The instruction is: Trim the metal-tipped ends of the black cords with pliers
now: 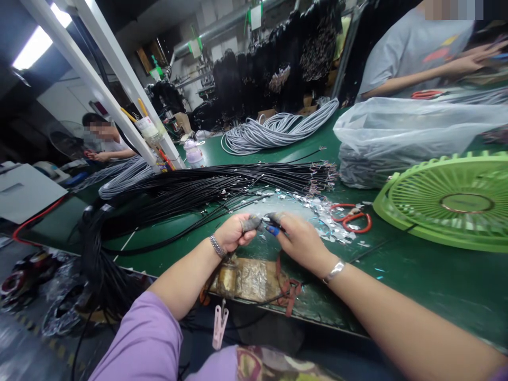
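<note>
My left hand and my right hand meet above the front edge of the green table, both pinched closed. Grey finger covers sit on the thumbs and forefingers. Between them is the end of a thin black cable, with a small blue piece at my right fingertips. A large bundle of black cables lies just behind my hands, its stripped ends fanned out to the right. Foil scraps litter the table beyond my right hand.
Red-handled scissors lie right of the scraps. A green fan lies flat at the right, a clear plastic bag behind it. Grey cable coils lie further back. Another person's arm works at the far right; another person sits far left.
</note>
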`<state>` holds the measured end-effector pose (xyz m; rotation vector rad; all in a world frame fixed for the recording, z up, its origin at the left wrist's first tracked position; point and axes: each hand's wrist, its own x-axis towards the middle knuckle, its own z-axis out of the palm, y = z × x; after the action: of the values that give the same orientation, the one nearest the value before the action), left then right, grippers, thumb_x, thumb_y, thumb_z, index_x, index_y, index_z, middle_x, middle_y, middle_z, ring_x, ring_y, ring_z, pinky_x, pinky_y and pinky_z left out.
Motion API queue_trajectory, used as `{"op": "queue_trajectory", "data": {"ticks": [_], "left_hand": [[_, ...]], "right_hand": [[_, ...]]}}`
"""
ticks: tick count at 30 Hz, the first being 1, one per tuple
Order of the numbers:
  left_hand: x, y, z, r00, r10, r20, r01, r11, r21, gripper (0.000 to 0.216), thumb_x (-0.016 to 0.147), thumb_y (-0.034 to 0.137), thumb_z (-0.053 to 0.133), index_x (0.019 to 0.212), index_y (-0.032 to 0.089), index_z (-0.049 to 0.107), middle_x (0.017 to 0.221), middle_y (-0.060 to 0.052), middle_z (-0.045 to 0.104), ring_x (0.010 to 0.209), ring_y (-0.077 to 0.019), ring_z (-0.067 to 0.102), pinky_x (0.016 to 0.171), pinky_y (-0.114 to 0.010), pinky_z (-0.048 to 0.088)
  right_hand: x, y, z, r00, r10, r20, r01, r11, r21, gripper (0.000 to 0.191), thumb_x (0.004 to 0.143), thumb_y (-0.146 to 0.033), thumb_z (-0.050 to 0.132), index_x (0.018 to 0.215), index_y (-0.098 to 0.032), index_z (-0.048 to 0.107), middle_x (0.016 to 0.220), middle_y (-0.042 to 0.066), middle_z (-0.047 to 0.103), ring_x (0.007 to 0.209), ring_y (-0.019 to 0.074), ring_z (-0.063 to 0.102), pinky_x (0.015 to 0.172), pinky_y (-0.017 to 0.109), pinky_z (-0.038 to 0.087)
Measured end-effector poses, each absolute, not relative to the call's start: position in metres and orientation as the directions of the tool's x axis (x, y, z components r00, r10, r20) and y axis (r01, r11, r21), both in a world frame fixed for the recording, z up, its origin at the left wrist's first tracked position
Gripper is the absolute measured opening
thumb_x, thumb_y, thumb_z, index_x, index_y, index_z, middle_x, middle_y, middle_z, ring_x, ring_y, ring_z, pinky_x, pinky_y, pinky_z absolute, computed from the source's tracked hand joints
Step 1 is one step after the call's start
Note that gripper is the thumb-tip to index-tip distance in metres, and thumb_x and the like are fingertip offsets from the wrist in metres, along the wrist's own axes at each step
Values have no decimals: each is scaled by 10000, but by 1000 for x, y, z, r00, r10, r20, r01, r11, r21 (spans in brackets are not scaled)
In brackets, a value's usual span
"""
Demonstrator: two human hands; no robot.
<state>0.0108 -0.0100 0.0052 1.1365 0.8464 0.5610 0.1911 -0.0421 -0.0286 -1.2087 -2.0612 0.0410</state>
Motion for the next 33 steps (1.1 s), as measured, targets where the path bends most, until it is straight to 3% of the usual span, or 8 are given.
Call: {"op": "queue_trajectory", "data": {"ticks": [10,16,26,30,33], "left_hand": [[11,-13,8,539,805,-248,120,218,969,524,593,628,714,710,158,514,385,95,409,283,-27,253,307,-174,128],[11,-14,11,485,838,-250,201,172,965,491,613,599,717,678,164,500,399,94,402,305,-26,269,316,-168,156],[5,-9,8,579,784,-224,143,173,975,575,544,671,724,693,152,524,375,93,376,302,-26,230,317,-185,115],[3,-8,7,603,766,-224,121,190,974,550,568,646,724,703,154,521,367,100,369,291,-25,220,316,-182,105],[3,-9,8,597,773,-215,95,198,976,558,556,650,725,700,159,502,376,99,393,286,-24,235,307,-177,125]], "right_hand": [[195,-42,-24,-336,769,543,756,565,-332,196,871,-212,454,947,-183,633,813,98,649,741,224,577,645,312,431],[197,-42,-24,-355,777,520,721,582,-377,193,869,-220,477,965,-195,643,817,90,670,757,228,601,654,314,439],[197,-41,-21,-400,757,516,705,614,-355,191,852,-155,467,907,-199,644,787,82,678,757,220,611,676,302,438],[196,-43,-19,-393,760,518,675,621,-399,206,855,-151,435,841,-206,634,736,73,658,722,210,597,662,297,433],[196,-42,-18,-327,791,517,636,589,-499,206,859,-200,433,849,-210,638,725,68,651,713,211,595,665,307,440]]}}
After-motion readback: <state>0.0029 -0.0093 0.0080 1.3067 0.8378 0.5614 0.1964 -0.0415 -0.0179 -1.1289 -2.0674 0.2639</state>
